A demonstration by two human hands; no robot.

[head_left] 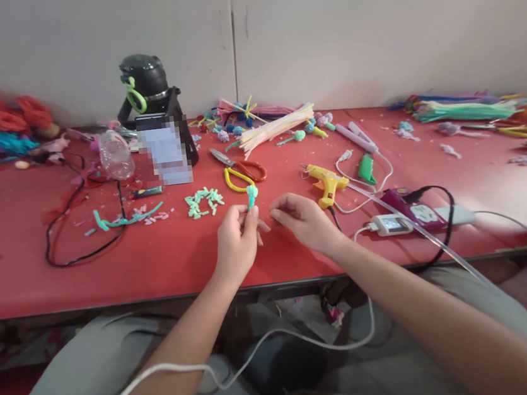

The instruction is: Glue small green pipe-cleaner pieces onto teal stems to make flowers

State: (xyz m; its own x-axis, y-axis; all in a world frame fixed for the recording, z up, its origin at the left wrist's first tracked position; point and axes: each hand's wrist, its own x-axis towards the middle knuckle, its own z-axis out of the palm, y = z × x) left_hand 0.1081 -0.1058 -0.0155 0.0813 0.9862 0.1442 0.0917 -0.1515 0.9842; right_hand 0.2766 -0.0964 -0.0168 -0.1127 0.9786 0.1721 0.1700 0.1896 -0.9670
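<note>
Between the thumb and fingers of my left hand (238,238) stands a small mint-green pipe-cleaner flower (252,195), its stem upright and its fuzzy head on top. My right hand (307,221) hovers just to the right, apart from the flower, thumb and fingertips pinched together; whatever is in the pinch is too small to make out. A loose pile of cut green pipe-cleaner pieces (203,202) lies left of my hands. Beyond them rest scissors (241,169) with one yellow and one red handle. A yellow glue gun (327,184) lies right of my right hand.
A blurred-out phone (165,148) leans by a black bottle (143,78). Pale pipe cleaners (277,129) lie at the back. A purple power strip (414,209), a white plug-in device (391,224) and cables crowd the right. A white cable (279,331) crosses my lap below the table edge.
</note>
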